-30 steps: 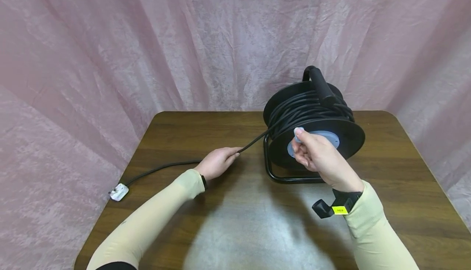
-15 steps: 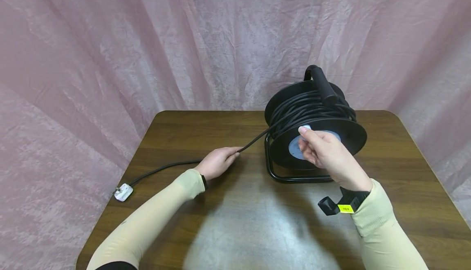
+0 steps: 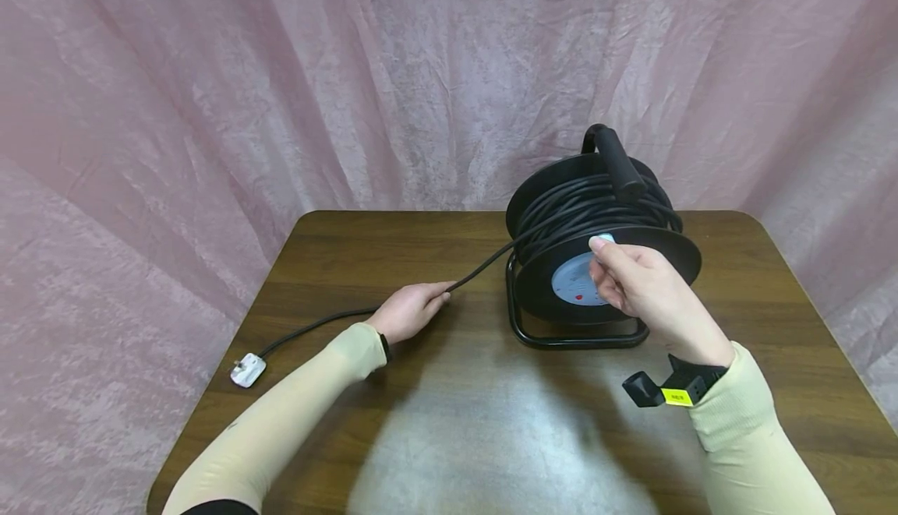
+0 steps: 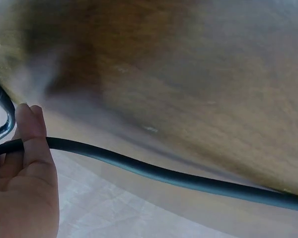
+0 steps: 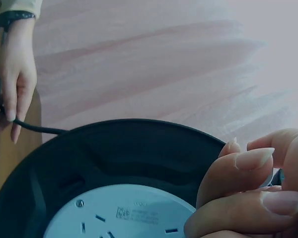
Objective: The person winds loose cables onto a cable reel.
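A black cable reel stands at the right of the table, with dark cable wound between its two round flanges. My right hand grips a small pale knob at the front flange, mostly hidden by the fingers. Beside it shows the blue-grey socket face, also visible as a slotted disc in the right wrist view. My left hand holds the black cable left of the reel; in the left wrist view the cable runs through the fingers. A white plug ends the cable at the left.
The reel sits on a black tubular stand and has a thick carrying handle on top. A brown wooden table lies beneath everything. Pink curtains hang behind the table's back edge and at both sides.
My right hand has moved rightward with the knob across the reel's front. The white plug has slid right, towards my left hand. My left hand has barely shifted.
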The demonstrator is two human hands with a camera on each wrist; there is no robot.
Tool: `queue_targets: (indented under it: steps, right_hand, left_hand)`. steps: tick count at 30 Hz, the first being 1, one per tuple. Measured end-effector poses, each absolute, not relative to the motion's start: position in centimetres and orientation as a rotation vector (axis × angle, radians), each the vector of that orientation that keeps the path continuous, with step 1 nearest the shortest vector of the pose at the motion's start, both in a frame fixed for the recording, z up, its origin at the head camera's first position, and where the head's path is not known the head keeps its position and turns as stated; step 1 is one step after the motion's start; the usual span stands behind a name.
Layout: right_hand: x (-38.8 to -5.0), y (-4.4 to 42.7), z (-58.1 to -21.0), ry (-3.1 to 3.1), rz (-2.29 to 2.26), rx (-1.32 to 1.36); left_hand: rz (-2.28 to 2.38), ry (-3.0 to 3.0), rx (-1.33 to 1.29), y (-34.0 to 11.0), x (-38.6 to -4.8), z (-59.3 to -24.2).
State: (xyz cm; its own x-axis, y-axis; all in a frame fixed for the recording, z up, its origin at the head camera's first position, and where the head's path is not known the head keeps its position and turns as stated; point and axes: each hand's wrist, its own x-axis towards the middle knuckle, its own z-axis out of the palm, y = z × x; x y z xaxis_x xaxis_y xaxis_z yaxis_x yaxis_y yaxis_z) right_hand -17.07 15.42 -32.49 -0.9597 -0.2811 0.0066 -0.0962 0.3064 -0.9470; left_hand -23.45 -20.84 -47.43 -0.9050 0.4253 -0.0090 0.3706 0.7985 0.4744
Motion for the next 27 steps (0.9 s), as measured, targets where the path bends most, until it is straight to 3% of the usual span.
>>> queue_targets:
  steps: [27]
  right_hand:
    - [-17.1, 18.3, -32.3, 2.741, -1.451, -0.332]
  left_hand:
    - [0.742, 2.894, 0.642, -20.5, -23.5, -47.2]
